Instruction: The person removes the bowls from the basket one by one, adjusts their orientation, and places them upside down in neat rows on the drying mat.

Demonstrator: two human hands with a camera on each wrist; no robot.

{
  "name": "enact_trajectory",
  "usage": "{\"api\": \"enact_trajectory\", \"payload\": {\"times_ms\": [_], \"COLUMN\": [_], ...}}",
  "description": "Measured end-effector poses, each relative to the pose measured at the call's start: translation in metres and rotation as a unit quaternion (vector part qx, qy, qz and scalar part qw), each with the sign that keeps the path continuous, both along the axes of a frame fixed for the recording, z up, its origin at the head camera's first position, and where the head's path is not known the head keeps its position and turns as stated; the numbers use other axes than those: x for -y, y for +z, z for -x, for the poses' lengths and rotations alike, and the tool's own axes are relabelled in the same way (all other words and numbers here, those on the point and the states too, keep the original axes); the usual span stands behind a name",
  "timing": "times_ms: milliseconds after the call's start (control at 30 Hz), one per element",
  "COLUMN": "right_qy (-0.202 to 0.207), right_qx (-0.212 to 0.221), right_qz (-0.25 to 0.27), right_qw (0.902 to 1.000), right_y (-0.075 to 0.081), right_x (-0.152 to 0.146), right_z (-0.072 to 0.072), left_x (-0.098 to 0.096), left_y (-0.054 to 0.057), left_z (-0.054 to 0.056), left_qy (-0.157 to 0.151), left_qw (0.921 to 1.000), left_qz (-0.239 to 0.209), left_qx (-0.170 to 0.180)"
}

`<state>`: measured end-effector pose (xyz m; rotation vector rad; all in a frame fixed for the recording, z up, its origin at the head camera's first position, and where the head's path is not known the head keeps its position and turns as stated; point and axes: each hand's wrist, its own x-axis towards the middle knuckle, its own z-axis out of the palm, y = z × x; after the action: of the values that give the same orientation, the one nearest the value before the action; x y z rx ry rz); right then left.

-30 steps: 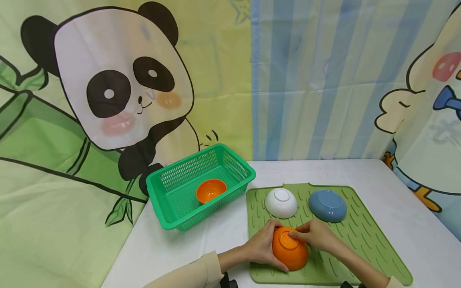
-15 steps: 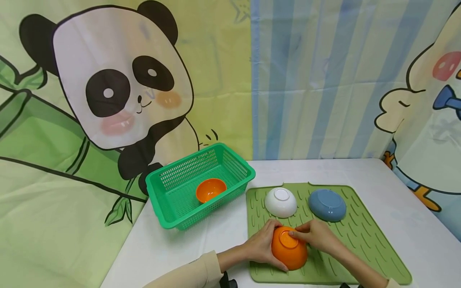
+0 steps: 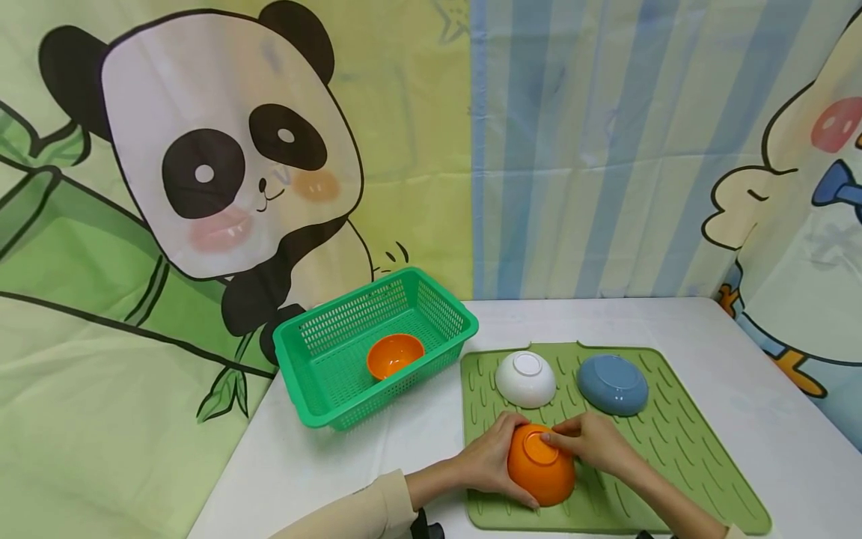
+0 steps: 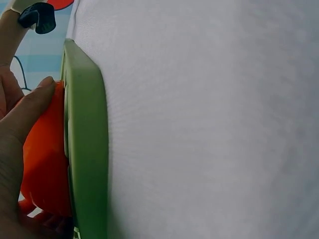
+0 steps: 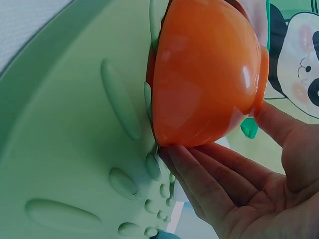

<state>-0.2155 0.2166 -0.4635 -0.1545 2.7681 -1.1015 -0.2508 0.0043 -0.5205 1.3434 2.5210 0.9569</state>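
An orange bowl [image 3: 544,479] lies upside down on the near left part of a green ridged mat [image 3: 673,457]. My left hand [image 3: 490,463] grips its left side, the thumb low near the rim and the fingers round the back. On the other side, my right hand [image 3: 595,443] holds it too. In the right wrist view, that thumb presses the foot ring while the fingertips [image 5: 179,152] sit at the rim against the mat. Behind the hands, a white bowl [image 3: 526,385] and a blue dish [image 3: 611,385] are also turned over on the mat.
A green perforated basket [image 3: 340,311] stands at the back left of the white table [image 3: 404,449], with a smaller orange bowl [image 3: 395,357] upright inside. A curtain with a printed panda [image 3: 229,90] hangs behind the table.
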Motion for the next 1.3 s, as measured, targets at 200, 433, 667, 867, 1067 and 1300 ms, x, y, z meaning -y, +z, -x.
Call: {"api": "enact_trajectory", "payload": {"times_ms": [200,433,667,867,1067,1300], "right_qy": [0.013,0.001,-0.014,-0.02,-0.028,-0.032], "right_qx": [-0.005,0.009,0.011,0.03,0.032,0.034], "right_qz": [0.008,0.01,0.009,0.035,0.037,0.048], "right_qw": [0.9999,0.9999,0.9998,0.9987,0.9984,0.9977], "right_y": [-0.001,-0.003,-0.004,-0.003,-0.004,-0.005], "right_x": [-0.002,-0.003,-0.002,-0.002,-0.004,-0.001], "right_z": [0.0,0.001,0.002,0.001,0.0,-0.001], "left_x": [0.004,0.026,0.1,0.184,0.232,0.239], "left_y": [0.008,0.066,0.149,0.166,0.14,0.103], "left_z": [0.004,0.023,0.077,0.132,0.173,0.184], "left_qy": [0.009,0.015,0.001,0.043,0.108,0.076], "left_qw": [0.9997,0.9894,0.9393,0.9201,0.9495,0.9668], "left_qz": [0.005,-0.142,-0.342,-0.382,-0.285,-0.21], "left_qx": [0.024,-0.026,-0.019,0.075,0.075,0.124]}}
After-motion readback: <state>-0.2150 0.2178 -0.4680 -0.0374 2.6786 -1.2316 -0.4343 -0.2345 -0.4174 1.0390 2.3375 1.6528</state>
